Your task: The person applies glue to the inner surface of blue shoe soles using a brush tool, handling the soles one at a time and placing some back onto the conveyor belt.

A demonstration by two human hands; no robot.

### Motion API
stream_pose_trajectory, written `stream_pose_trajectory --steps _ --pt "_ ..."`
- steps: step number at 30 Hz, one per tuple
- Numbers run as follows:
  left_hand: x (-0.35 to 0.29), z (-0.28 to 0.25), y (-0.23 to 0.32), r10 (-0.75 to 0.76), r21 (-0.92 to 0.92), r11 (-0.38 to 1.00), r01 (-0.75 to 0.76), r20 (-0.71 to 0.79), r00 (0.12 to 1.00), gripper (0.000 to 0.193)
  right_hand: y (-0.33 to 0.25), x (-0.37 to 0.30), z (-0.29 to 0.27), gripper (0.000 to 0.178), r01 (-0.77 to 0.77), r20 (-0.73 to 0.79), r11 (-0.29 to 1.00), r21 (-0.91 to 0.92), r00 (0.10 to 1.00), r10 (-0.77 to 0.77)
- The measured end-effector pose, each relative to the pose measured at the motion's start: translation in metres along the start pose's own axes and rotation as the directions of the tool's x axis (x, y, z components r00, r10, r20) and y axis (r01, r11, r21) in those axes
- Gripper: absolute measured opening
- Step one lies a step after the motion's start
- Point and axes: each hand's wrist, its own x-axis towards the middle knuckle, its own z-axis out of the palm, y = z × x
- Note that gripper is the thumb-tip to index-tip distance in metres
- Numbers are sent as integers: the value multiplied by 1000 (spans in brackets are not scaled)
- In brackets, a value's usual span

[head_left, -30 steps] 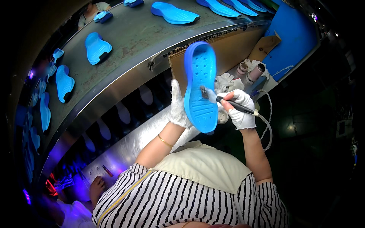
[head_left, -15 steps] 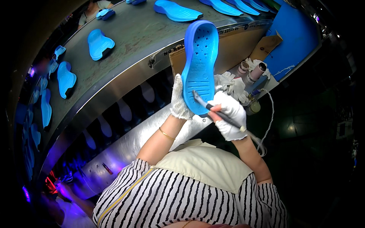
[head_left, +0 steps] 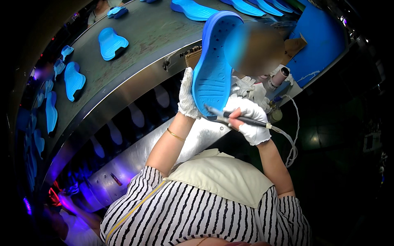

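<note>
My left hand, in a white knit glove, holds a blue shoe sole by its left edge near the heel end. The sole is raised and tilted, toe end up, its inner face with small holes and ribs turned toward me. In my right hand, gloved in white with bare fingertips showing, is a brush with a dark handle and a pale tube running from its back end. The brush tip is over the heel area; whether it touches is hard to tell.
Beyond the sole runs a dark conveyor belt with a metal edge, carrying several blue soles. White gloves and a thread spool lie at right near a blue panel. A person's arm shows at lower left.
The brush has moved down from the ribbed part to the heel end. The sole has tilted and turned slightly, its toe end a little higher. Belt soles appear shifted slightly right.
</note>
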Motion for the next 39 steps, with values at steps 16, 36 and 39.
stream_pose_trajectory --steps 16,36,39 --pt "-1 11 12 -103 13 994 107 -166 981 58 -12 -4 -12 14 115 86 972 -204 991 -99" --pt "15 14 11 -445 320 776 543 -333 831 48 -10 31 -24 13 -38 380 982 -184 919 107" --pt "17 19 12 -426 443 709 550 -352 833 50 -6 31 -25 12 14 396 963 -271 913 98"
